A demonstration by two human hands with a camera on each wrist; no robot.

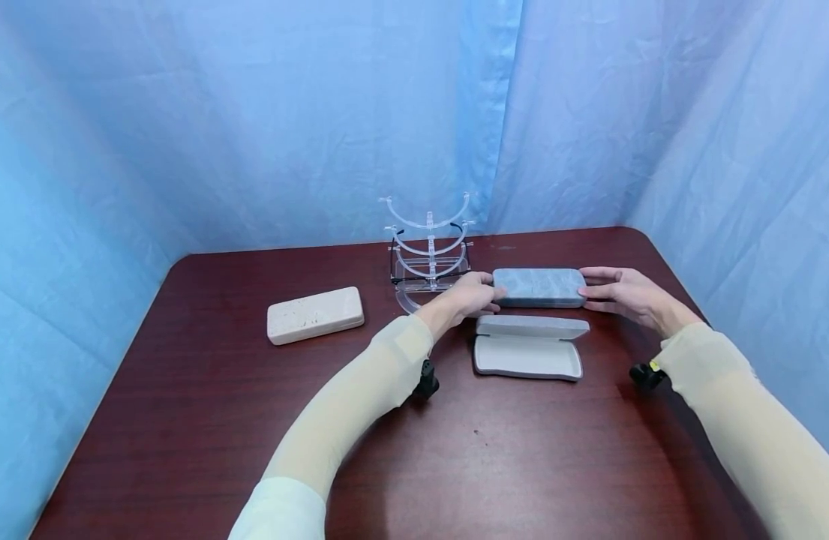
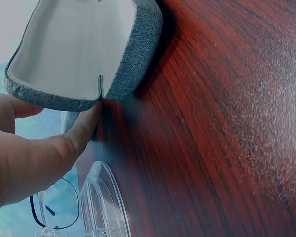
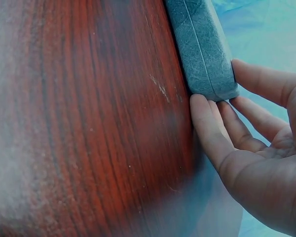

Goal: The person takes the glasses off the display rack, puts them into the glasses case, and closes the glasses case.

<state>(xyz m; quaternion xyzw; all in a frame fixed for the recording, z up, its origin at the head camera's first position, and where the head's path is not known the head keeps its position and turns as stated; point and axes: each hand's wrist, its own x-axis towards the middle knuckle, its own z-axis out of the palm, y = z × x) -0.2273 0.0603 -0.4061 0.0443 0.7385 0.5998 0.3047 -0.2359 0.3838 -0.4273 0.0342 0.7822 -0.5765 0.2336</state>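
Blue case (image 1: 539,288) sits closed toward the table's (image 1: 252,435) back right, just behind an open grey case (image 1: 529,356). Left hand (image 1: 463,296) holds its left end between thumb and fingers; right hand (image 1: 630,292), fingers slightly parted, pinches its right end. Clear stand (image 1: 431,246) near left hand; cream case (image 1: 316,316) farther left.

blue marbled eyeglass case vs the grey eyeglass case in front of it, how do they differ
The blue eyeglass case is closed, while the grey eyeglass case stands open. The blue eyeglass case shows a pale marbled surface; the grey eyeglass case has a woven-looking outside and a plain whitish inside. In the head view, the blue eyeglass case is farther back, the grey eyeglass case nearer. Both are long with rounded corners.
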